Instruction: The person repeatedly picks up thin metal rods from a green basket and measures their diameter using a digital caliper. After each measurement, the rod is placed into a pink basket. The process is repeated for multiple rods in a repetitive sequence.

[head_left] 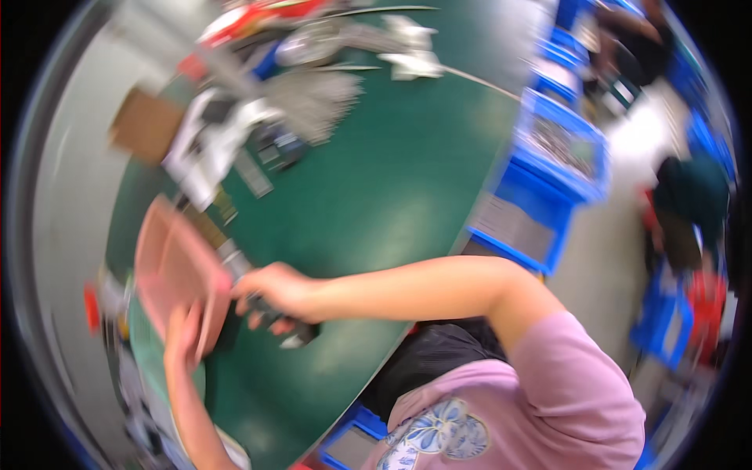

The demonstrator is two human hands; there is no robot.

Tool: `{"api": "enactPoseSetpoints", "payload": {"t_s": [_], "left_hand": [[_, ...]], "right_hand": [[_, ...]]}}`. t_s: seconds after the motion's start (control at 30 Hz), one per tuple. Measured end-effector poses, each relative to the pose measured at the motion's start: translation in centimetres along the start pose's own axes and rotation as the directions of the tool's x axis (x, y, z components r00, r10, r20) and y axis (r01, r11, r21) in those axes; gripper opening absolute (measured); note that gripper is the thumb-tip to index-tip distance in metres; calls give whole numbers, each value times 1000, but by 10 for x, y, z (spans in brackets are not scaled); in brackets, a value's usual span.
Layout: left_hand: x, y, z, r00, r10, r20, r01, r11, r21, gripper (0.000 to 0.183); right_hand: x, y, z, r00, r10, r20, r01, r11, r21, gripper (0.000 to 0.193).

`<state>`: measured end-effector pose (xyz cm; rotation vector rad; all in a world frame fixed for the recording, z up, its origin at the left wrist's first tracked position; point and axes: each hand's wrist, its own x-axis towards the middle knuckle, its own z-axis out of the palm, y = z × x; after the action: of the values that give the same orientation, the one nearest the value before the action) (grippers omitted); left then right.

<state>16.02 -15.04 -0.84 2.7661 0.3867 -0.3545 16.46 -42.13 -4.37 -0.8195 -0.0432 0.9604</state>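
A pink plastic bin point(160, 270) stands tilted at the left edge of the green table. Inside its near end lies my left hand point(182, 333), its fingers stretched out along the inner wall; their tips are partly hidden. Just right of the bin, my right hand point(274, 294) is closed around a black-handled tool point(301, 329) with a small shiny end. Motion blur hides what kind of tool it is. Beyond the right knuckles lies a blurred silvery piece point(233, 257); I cannot tell whether it belongs to the tool.
Farther along the green table point(376, 180) lie a fan of thin grey strips point(317, 102), a dark device point(278, 145), crumpled white plastic point(411, 51) and a brown cardboard box point(145, 125). Blue bins point(525, 207) line the right edge. Two people point(689, 204) are at work beyond.
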Motion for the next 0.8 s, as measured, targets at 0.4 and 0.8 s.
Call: {"api": "enactPoseSetpoints", "payload": {"t_s": [0.4,0.8], "left_hand": [[-21,52,4,898,409,163,85,202,-976,18],[-107,70,77,922,201,-330,-336,-2,-942,15]], "right_hand": [[-21,5,0,998,-52,35,50,997,52,35],[-2,-9,-1,993,-119,17,116,985,131,57]]}}
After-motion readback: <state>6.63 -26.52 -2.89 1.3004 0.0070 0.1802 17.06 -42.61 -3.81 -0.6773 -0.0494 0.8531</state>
